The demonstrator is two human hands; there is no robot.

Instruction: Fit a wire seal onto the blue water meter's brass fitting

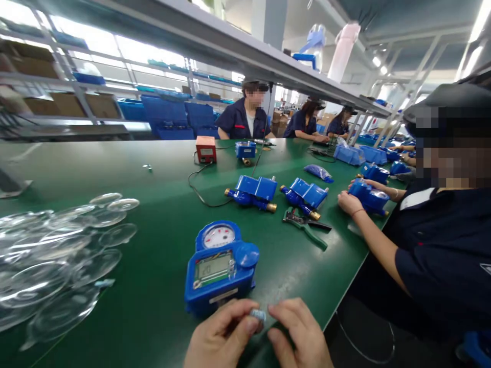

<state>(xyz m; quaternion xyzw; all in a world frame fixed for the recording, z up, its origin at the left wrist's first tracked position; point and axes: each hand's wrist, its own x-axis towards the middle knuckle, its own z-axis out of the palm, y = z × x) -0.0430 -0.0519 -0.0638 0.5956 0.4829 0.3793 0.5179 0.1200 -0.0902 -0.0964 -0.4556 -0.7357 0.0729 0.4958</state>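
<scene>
My left hand [224, 335] pinches a small pale-blue and clear cylindrical piece [258, 315] between thumb and fingers; its exact kind is too small to tell. Close on the right, my right hand [301, 332] has its thumb and fingers apart, with nothing between them. Just beyond my left hand lies a blue water meter [220, 294] with a round dial [218, 236], a small display [213, 267] and a round blue cap [246, 254].
Clear plastic discs [61, 245] pile up at left. Beyond the near meter are two blue meters with brass ends [253, 191] [307, 194], green-handled pliers [307, 225] and a red box [206, 149]. A co-worker at right holds another meter [368, 197]. A shelf [245, 53] spans overhead.
</scene>
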